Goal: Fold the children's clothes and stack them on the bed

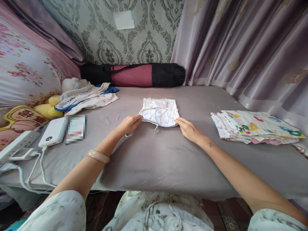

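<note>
A small white baby garment with a faint print, blue edging and thin ties lies folded on the grey sheet, straight in front of me. My left hand pinches its near left corner between thumb and fingers. At the near right corner, my right hand grips the edge the same way. The fabric is spread between both hands, and its ties hang toward me.
To the right lies a stack of folded printed cloths. Crumpled clothes, a white power bank and a power strip with cables occupy the left. A black and maroon rolled bag rests along the wall.
</note>
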The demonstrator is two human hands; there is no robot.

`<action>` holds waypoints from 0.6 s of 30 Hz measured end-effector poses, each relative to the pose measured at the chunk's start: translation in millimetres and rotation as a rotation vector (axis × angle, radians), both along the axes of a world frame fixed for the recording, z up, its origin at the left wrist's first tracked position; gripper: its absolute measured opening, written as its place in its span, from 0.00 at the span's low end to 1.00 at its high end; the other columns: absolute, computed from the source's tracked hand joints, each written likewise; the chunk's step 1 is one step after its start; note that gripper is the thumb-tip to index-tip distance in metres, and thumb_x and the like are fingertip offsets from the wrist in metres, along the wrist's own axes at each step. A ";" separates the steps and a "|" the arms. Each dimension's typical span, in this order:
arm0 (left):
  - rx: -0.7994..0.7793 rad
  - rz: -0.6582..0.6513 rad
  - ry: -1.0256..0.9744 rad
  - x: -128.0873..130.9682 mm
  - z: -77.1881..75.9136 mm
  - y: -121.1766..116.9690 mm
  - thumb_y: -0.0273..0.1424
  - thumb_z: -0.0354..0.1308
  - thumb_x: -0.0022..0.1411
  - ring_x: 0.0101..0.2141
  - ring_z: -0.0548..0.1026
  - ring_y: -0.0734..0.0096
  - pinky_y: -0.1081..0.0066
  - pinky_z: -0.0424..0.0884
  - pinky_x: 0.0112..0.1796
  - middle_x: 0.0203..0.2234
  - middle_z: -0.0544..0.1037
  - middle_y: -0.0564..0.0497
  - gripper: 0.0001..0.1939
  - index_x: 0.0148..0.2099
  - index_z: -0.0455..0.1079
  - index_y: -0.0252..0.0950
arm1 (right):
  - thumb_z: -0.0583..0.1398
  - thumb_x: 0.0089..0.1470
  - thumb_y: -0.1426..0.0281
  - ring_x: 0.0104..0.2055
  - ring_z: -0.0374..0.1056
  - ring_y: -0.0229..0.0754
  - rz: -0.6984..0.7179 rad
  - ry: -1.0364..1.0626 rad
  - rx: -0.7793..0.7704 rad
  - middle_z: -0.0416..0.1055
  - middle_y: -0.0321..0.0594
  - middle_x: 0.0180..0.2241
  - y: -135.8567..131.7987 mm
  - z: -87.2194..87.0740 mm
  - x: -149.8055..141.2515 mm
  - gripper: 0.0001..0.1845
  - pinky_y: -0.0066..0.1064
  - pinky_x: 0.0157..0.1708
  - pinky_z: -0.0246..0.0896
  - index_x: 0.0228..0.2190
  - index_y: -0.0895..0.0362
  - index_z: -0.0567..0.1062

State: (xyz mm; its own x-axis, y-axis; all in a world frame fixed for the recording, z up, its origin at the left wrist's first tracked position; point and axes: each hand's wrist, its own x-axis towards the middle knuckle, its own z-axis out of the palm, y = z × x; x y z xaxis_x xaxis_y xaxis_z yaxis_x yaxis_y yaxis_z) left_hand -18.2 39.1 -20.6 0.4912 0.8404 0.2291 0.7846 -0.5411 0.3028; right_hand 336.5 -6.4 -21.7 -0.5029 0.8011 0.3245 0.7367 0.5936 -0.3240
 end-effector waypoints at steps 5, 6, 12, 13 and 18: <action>-0.059 0.096 -0.102 9.1 6.7 4.0 0.40 0.45 0.66 0.30 0.75 0.66 0.70 0.67 0.35 0.34 0.79 0.48 0.19 0.49 0.72 0.37 | 0.50 0.53 0.80 0.54 0.67 0.47 -0.009 -0.027 -0.003 0.67 0.44 0.55 4.2 -1.5 -2.3 0.30 0.38 0.56 0.63 0.57 0.54 0.69; -0.068 0.116 -0.118 10.6 7.6 5.1 0.40 0.45 0.66 0.29 0.74 0.66 0.71 0.66 0.34 0.31 0.78 0.48 0.20 0.48 0.72 0.37 | 0.50 0.52 0.80 0.54 0.67 0.47 -0.020 -0.030 -0.003 0.68 0.43 0.55 5.0 -0.7 -2.8 0.31 0.38 0.56 0.63 0.57 0.53 0.68; -0.113 0.200 -0.214 16.0 9.7 15.8 0.40 0.48 0.61 0.25 0.68 0.70 0.73 0.61 0.28 0.21 0.70 0.54 0.17 0.41 0.73 0.35 | 0.56 0.55 0.72 0.56 0.66 0.48 -0.042 -0.029 -0.014 0.65 0.42 0.57 9.7 4.0 -1.8 0.28 0.39 0.58 0.61 0.58 0.52 0.66; -0.118 0.209 -0.226 16.6 9.7 17.9 0.40 0.48 0.61 0.25 0.67 0.71 0.73 0.61 0.28 0.20 0.70 0.54 0.17 0.40 0.73 0.35 | 0.57 0.56 0.69 0.56 0.66 0.48 -0.050 -0.027 -0.014 0.65 0.42 0.57 10.2 3.8 -1.9 0.28 0.39 0.57 0.61 0.58 0.52 0.66; -0.133 0.235 -0.277 17.0 8.1 24.2 0.42 0.51 0.59 0.25 0.66 0.72 0.74 0.61 0.27 0.20 0.69 0.55 0.17 0.37 0.74 0.34 | 0.54 0.62 0.67 0.52 0.69 0.48 -0.107 -0.079 0.028 0.69 0.42 0.54 11.7 3.2 -7.2 0.21 0.39 0.51 0.66 0.55 0.51 0.70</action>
State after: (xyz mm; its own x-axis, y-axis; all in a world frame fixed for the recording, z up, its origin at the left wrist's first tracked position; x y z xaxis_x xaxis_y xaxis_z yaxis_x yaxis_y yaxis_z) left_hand -1.3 63.2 -12.5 0.2163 0.9540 0.2078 0.7615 -0.2980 0.5757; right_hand 329.2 5.3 -18.5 -0.4399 0.8428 0.3102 0.8188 0.5183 -0.2468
